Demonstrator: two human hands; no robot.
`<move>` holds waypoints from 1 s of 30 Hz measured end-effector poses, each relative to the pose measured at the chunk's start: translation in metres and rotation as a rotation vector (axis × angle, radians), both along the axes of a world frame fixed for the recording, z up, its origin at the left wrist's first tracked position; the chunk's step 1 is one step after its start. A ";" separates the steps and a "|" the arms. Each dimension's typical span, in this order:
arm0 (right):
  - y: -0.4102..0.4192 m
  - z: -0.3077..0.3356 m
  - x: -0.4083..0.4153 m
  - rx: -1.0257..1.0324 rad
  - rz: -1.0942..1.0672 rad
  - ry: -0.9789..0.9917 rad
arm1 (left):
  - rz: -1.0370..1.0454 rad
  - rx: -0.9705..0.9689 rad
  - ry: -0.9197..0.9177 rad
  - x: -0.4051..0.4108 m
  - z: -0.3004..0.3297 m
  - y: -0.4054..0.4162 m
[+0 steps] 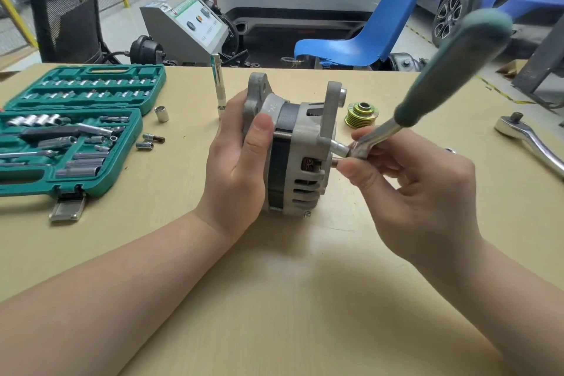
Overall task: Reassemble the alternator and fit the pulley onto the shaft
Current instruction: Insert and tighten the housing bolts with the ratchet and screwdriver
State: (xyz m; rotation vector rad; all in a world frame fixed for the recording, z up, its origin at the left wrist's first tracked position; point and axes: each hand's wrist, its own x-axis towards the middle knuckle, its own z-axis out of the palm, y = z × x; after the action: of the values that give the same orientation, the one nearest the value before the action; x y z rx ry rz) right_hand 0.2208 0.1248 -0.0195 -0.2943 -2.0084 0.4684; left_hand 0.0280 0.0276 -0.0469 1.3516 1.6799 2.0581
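A grey metal alternator stands on its edge near the middle of a pale wooden table, its dark stator band running down the centre between the two housing halves and copper windings showing through the slots on its right half. The left hand grasps the alternator's left half, the thumb lying across the front of the casing and the fingers hidden behind it. The right hand pinches the steel shank of a ratchet wrench with a green handle, which tilts up and to the right and looks blurred. A small socket at the wrench's head touches the alternator's right face, at the end of a long through-bolt. Just behind the alternator, to its right, a grooved yellowish pulley lies on the table, apart from the shaft. A second, chrome ratchet lies near the right edge. At the left an open green socket case holds rows of sockets, with a few loose sockets beside it, and a long extension bar stands upright behind the left hand. Beyond the table are a blue chair, a black mesh chair and parked cars.
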 end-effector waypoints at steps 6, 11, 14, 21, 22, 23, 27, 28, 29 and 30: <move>-0.008 0.009 -0.002 -0.440 0.105 -0.044 | 0.028 -0.009 0.037 0.002 0.002 0.000; -0.002 0.026 -0.002 -0.750 0.213 -0.096 | 0.014 0.000 0.063 0.003 0.004 -0.001; -0.002 0.030 -0.002 -1.096 0.360 -0.083 | 0.022 0.001 0.081 0.003 0.004 -0.002; -0.003 0.027 -0.002 -1.289 0.469 -0.048 | 0.030 -0.015 0.092 0.000 0.006 -0.003; -0.004 0.025 -0.002 -1.235 0.446 -0.036 | 0.012 -0.016 0.097 -0.002 0.006 -0.003; -0.004 0.022 -0.001 -1.163 0.414 -0.023 | -0.007 -0.017 0.105 -0.004 0.005 -0.004; -0.003 0.009 0.003 -0.742 0.235 0.004 | -0.013 -0.027 0.132 -0.007 0.002 -0.004; -0.003 0.006 0.004 -0.624 0.189 -0.002 | -0.003 -0.029 0.134 -0.007 0.002 -0.004; -0.002 0.004 0.005 -0.508 0.152 -0.005 | 0.006 -0.031 0.133 -0.006 0.002 -0.004; -0.001 0.003 0.006 -0.392 0.113 -0.004 | 0.011 -0.035 0.131 -0.006 0.002 -0.004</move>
State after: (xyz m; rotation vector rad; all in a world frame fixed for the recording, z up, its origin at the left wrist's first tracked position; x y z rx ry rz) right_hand 0.2263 0.1234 -0.0167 -0.4219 -1.9339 0.9367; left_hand 0.0220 0.0235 -0.0445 1.4993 1.7698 1.9760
